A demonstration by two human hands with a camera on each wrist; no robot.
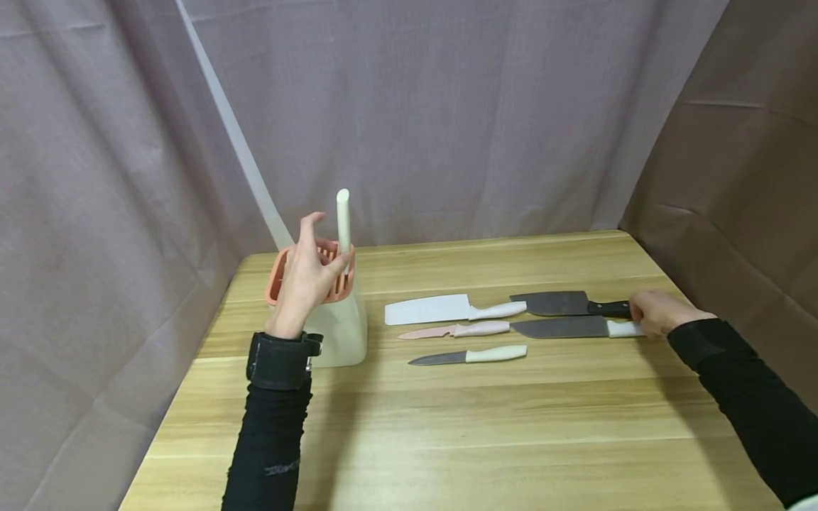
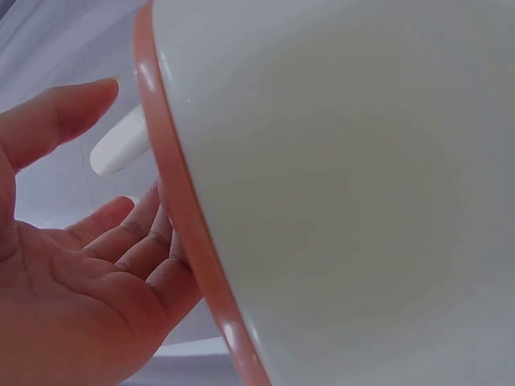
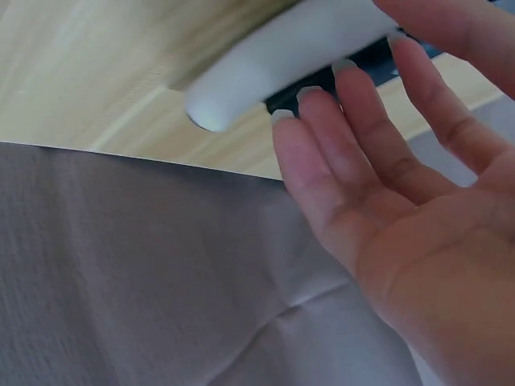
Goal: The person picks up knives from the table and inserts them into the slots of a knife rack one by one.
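Head view. Left hand (image 1: pixel 307 280): raised at the knife block (image 1: pixel 332 312), fingers spread and relaxed, grip released; the fingertips lie beside a white knife handle (image 1: pixel 343 220) that stands upright out of the block's orange slotted top (image 1: pixel 281 273), blade down in a slot so the handle is free to take. Block: white body, standing at the left rear of the desk (image 1: pixel 447 426). Right hand (image 1: pixel 661 312): laid over the white handle end of a dark-bladed cleaver (image 1: pixel 562 327) at the right of the desk; whether the fingers close round it cannot be told here. Laid out flat between the hands, handles pointing right: white cleaver (image 1: pixel 428 309), black-handled cleaver (image 1: pixel 556 303) just behind the dark-bladed one, pink knife (image 1: pixel 456 330), small paring knife (image 1: pixel 469 356). Grey curtains enclose the desk on three sides. Nothing lies between the right hand and the block but the row of knives.

Left wrist view. Palm open, fingers (image 2: pixel 121 241) straight and relaxed, close to the block's orange rim (image 2: pixel 185 233); the white wall of the block fills the right of the frame. The rounded handle tip (image 2: pixel 117 149) shows past the rim, apart from the fingers.

Right wrist view. Fingers (image 3: pixel 346 129) straight, their tips touching the underside of the white cleaver handle (image 3: pixel 273 60); not curled round it, so the grip reads as released. The black handle (image 3: pixel 362 68) lies just behind. Desk edge above, curtain (image 3: pixel 145 281) below.
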